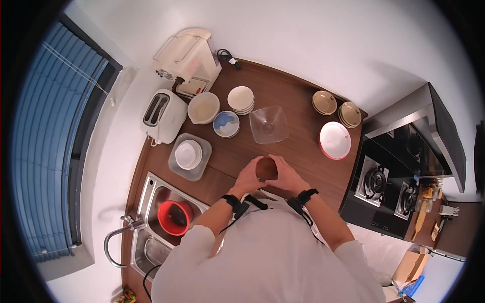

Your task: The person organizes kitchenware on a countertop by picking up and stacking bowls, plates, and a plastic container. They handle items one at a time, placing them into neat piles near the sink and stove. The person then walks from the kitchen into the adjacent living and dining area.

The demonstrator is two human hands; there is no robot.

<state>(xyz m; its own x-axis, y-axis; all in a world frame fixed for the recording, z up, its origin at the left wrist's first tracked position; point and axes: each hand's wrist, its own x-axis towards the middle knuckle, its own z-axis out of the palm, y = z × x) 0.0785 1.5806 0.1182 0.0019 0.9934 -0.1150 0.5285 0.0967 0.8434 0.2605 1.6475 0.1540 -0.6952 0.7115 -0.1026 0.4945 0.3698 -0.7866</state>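
Note:
My left hand point(249, 176) and my right hand point(286, 176) curve around opposite sides of a small round bowl point(267, 169) near the front of the brown countertop. Its inside looks brown; whether it is brown or see-through I cannot tell. Beyond my hands stands a clear square bowl point(269, 125). To its left are a stack of white bowls point(241, 98), a blue-and-white bowl point(226, 124) and a cream bowl with a spout point(204, 108). Farther left, white bowls point(188, 154) sit in a translucent square container point(202, 165).
A white toaster point(165, 115) and a cream countertop appliance point(189, 53) stand at the back left. A red tub point(163, 219) is in the steel sink point(147, 189). Patterned bowls point(324, 102) and a red-rimmed white bowl point(335, 140) stand right, beside the gas hob point(360, 212).

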